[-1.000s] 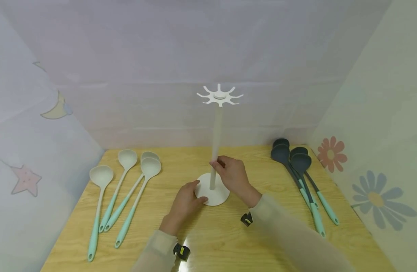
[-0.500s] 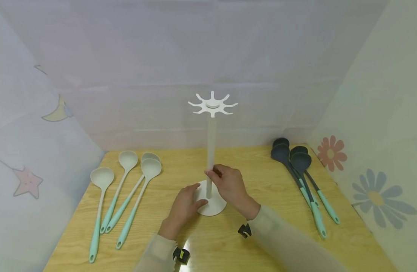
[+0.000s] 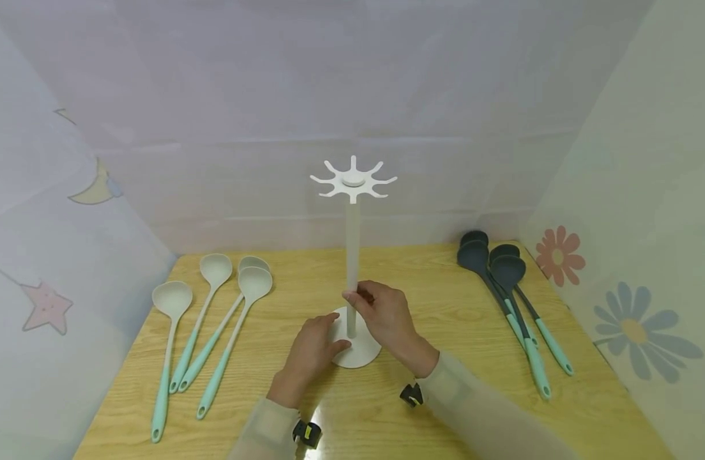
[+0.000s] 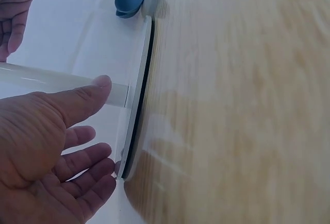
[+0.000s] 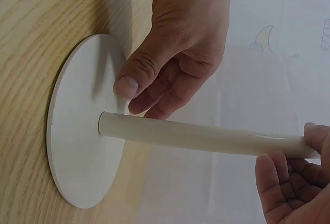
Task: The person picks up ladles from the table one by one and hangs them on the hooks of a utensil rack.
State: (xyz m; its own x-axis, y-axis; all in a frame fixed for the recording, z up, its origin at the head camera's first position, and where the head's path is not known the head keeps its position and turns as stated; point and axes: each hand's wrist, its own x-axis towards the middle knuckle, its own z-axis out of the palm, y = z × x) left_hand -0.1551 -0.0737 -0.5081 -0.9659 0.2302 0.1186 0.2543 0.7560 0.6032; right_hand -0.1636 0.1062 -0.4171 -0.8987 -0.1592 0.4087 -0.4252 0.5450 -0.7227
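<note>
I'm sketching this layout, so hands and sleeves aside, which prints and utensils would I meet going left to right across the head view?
Pink star print → pale ladles → white stand → dark ladles → blue flower print.

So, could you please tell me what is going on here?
A person is handling a white stand that stands upright on a wooden table. The right hand grips its pole, and the left hand is at its round base. Pale ladles lie to the left and dark ladles to the right, all on the table.
</note>
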